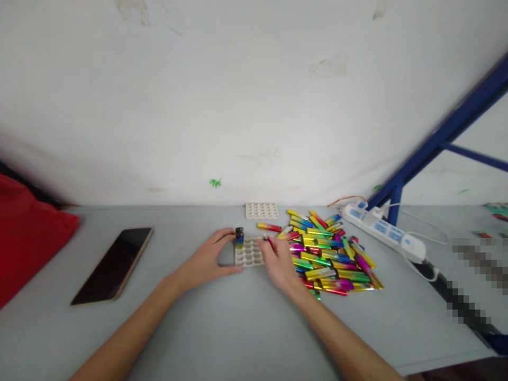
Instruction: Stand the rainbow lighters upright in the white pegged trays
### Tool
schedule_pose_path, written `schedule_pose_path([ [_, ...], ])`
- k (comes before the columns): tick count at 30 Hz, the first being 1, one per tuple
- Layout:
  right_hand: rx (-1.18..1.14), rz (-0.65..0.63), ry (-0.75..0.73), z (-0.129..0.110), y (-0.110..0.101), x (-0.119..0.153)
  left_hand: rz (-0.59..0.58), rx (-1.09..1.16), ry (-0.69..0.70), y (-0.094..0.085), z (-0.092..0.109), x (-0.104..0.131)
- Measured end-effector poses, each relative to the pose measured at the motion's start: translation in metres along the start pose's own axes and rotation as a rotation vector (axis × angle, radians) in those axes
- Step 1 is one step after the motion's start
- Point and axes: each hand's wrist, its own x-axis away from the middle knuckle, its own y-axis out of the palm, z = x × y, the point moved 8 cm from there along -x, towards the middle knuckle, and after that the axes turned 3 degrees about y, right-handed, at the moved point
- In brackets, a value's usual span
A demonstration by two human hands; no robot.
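A small white tray (249, 258) with rows of round-edged pockets lies on the table between my hands. My left hand (206, 259) curves around its left end, thumb at the near corner and fingers at the far one. Two lighters (239, 239) with black tops stand upright in the tray's far left corner, close to my left fingertips. Over the tray's right side, my right hand (278, 259) is closed in a pinch on a lighter (268, 241), mostly hidden by the fingers. Right of that hand spreads a heap of shiny multicoloured lighters (325, 259).
A second white pocketed tray (262, 210) sits by the wall. At the left are a dark tablet (115, 264) and a red cloth or bag (32, 233). A white power strip (383, 233) with cables lies at the right, near a blue metal frame (420, 164).
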Motion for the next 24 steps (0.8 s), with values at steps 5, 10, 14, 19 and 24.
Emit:
schedule_pose_path([
  [5, 0.122, 0.026, -0.098, 0.001, -0.001, 0.0, -0.008, -0.048, 0.009, -0.001, 0.006, -0.001],
  [10, 0.222, -0.007, -0.289, -0.009, 0.005, 0.005, -0.012, -0.043, 0.013, 0.0, 0.008, -0.001],
  [14, 0.353, -0.062, -0.405, -0.017, 0.009, 0.009, 0.001, -0.01, 0.008, -0.001, 0.009, -0.001],
  [19, 0.382, -0.119, -0.302, -0.006, 0.01, 0.005, -0.004, 0.01, 0.002, 0.0, 0.011, -0.002],
  [24, 0.35, -0.172, -0.365, -0.008, 0.016, 0.006, 0.004, 0.02, 0.023, -0.001, 0.014, -0.002],
])
